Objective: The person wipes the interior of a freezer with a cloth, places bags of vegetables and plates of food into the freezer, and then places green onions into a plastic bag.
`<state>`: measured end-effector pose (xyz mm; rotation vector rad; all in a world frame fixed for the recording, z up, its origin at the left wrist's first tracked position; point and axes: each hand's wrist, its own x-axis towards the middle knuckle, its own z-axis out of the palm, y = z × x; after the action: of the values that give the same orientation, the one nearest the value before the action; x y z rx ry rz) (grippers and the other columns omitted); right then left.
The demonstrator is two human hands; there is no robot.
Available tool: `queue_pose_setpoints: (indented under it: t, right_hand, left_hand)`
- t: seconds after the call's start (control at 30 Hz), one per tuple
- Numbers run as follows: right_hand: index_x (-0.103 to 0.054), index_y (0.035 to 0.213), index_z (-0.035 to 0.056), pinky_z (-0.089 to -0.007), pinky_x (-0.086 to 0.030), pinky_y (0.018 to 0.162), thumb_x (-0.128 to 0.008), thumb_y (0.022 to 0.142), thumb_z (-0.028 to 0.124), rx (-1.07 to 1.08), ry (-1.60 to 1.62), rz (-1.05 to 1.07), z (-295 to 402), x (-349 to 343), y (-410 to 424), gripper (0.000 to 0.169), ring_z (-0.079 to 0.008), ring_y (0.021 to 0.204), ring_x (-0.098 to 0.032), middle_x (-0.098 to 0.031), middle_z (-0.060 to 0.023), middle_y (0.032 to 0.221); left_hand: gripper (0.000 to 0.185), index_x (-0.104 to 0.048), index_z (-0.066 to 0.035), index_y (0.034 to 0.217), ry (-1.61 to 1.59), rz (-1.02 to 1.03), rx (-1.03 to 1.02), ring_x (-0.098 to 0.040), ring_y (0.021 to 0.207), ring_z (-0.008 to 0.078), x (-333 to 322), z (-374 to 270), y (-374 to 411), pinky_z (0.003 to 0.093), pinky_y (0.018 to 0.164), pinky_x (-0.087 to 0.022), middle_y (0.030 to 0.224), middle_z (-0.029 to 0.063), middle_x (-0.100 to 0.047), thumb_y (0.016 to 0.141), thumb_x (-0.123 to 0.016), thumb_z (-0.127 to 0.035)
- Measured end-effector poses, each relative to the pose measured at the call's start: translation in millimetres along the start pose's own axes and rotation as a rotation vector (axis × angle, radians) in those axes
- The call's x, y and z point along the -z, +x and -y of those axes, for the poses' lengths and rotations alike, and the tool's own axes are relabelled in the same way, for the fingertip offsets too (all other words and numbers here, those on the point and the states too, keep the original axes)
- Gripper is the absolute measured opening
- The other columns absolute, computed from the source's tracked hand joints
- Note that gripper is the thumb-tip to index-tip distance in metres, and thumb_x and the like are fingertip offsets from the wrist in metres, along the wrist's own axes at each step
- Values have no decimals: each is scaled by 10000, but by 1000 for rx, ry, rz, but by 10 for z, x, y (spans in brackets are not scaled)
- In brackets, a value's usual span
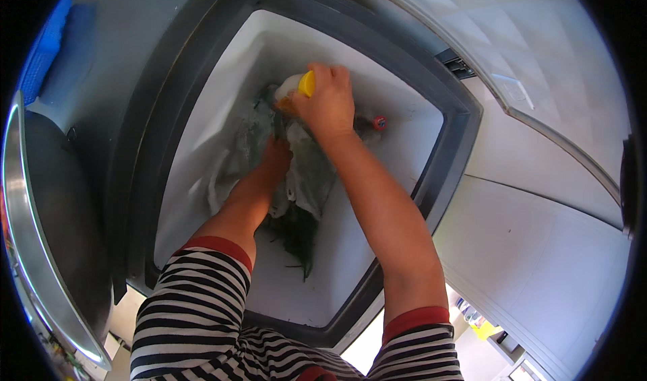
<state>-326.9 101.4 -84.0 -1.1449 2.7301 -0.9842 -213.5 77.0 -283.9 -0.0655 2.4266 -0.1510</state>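
Observation:
My right hand (326,98) grips a container with a yellow lid (307,84) inside a deep chest freezer (283,295). The container's body (288,89) looks whitish, with an orange-brown patch low on it. Lower down and to the left, my left hand (278,153) is closed on a thin, translucent plastic bag (252,133); its fingertips are hidden in shadow. Another part of the bagged bundle (308,163) lies just right of that hand. Dark green leafy stalks (298,234) stick out below it towards me.
A bottle with a red cap (379,123) lies by the right inner wall. The freezer's grey rim (424,179) surrounds the opening. The raised lid (505,37) stands at upper right. At left are a large metal pan (55,229) and a blue basket (43,52).

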Motion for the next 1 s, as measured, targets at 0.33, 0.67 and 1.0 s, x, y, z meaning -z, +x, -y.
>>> queue_pose_setpoints:
  t: [0.33, 0.67, 1.0]
  right_hand:
    - [-451, 938, 66, -358, -379, 784, -653, 572, 154, -113, -11, 112, -71, -326, 181, 427, -315, 929, -405, -388, -147, 991]
    - [-429, 888, 39, -381, -412, 727, -655, 575, 135, -93, -53, 50, -310, -761, 79, 397, -335, 899, -404, -383, -146, 962]
    - [-417, 913, 45, -394, -373, 772, -646, 580, 131, -231, -54, 82, -496, -1151, -12, 413, -342, 904, -393, -379, -148, 959]
  left_hand:
    - [240, -536, -37, 869, -663, -218, 415, -521, 796, 268, -543, -10, -200, 364, 670, -423, 900, 131, -518, 733, -476, -226]
    - [279, -554, -75, 938, -521, 373, 197, -495, 919, 249, -638, 368, -471, 352, 708, -416, 1023, 109, -507, 747, -464, -256]
    - [252, -549, -80, 965, -464, 597, 126, -475, 951, 228, -264, 173, -630, 346, 711, -415, 1054, 74, -493, 751, -477, -192]
